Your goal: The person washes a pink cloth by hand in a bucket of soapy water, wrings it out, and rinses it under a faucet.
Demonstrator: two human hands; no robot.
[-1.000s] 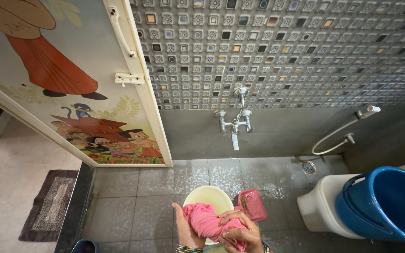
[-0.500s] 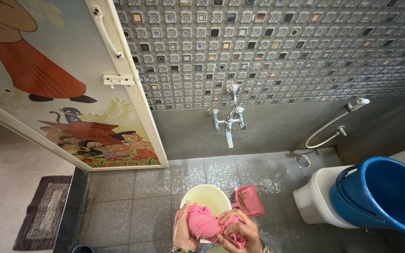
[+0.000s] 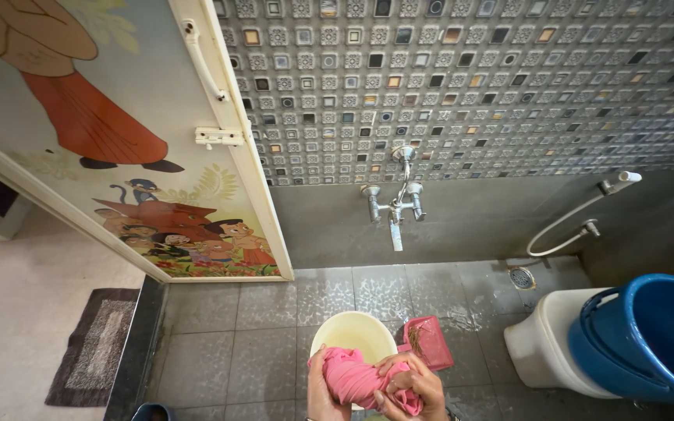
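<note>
At the bottom of the head view, my left hand (image 3: 320, 390) and my right hand (image 3: 407, 386) both grip a twisted pink cloth (image 3: 356, 378). I hold the cloth just above a pale yellow bucket (image 3: 352, 334) standing on the wet grey floor tiles. A pink dustpan-like scoop (image 3: 429, 341) lies on the floor against the bucket's right side, close to my right hand.
A wall tap (image 3: 394, 204) juts out above the bucket. To the right stand a white toilet (image 3: 544, 343), a blue bucket (image 3: 649, 343) and a hose sprayer (image 3: 587, 210). An open painted door (image 3: 118, 140) and a floor mat (image 3: 95, 347) are at left.
My hands have twisted the pink cloth tighter and shifted slightly right over the bucket. The view has tilted a little; nothing else has moved.
</note>
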